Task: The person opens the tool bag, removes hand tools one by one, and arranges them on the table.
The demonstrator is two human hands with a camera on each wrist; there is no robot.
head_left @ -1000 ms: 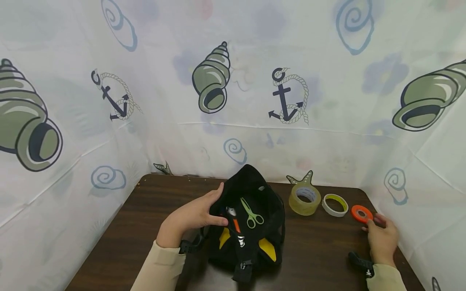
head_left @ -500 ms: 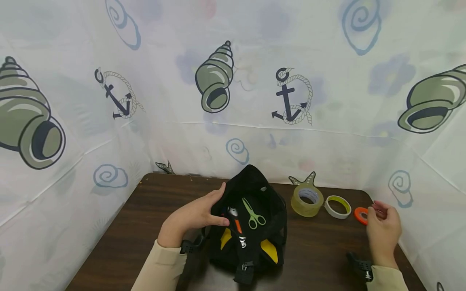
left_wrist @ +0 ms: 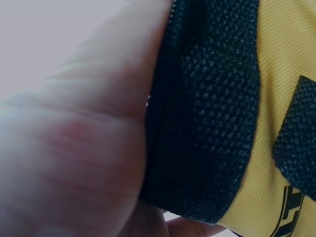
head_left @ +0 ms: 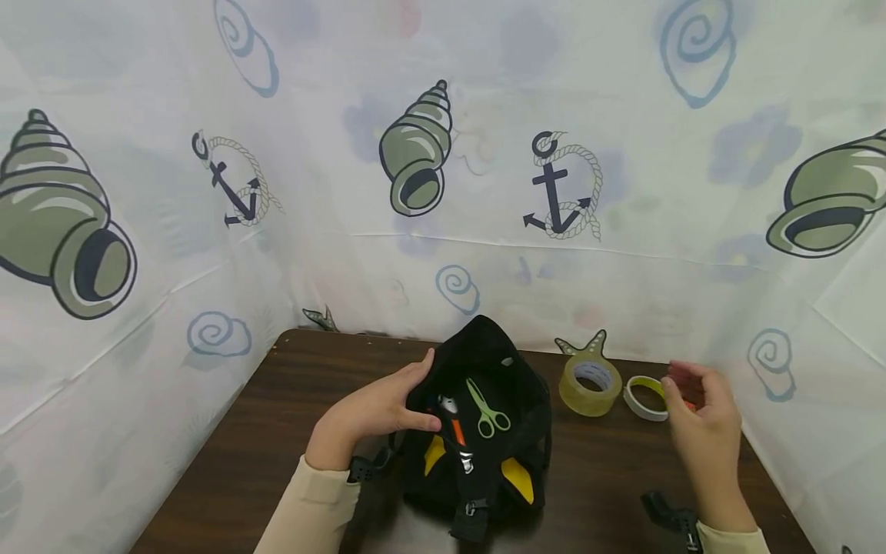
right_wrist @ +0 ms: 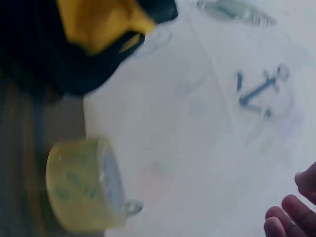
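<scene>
A black bag (head_left: pixel 477 492) with yellow panels stands on the table with its mouth open. Inside lie green-handled scissors (head_left: pixel 488 412) and a slim orange tool with a grey end (head_left: pixel 454 422). My left hand (head_left: pixel 370 415) holds the bag's left side, thumb over the rim; in the left wrist view it lies against black webbing (left_wrist: pixel 207 108), with fingertips showing below. My right hand (head_left: pixel 707 431) is at the right, fingers loosely bent and holding nothing, overlapping the white tape roll (head_left: pixel 644 409). Mostly hidden behind it is an orange tape roll (head_left: pixel 690 405).
A wide roll of clear packing tape (head_left: pixel 589 396) stands between the bag and the white roll, near the back edge of the brown table (head_left: pixel 277 431). Patterned white cloth (head_left: pixel 484 185) hangs around the table's back and sides.
My right hand has come off the orange tape roll and moved left and up, now covering most of it. My left hand keeps its hold on the bag. The view has shifted slightly.
</scene>
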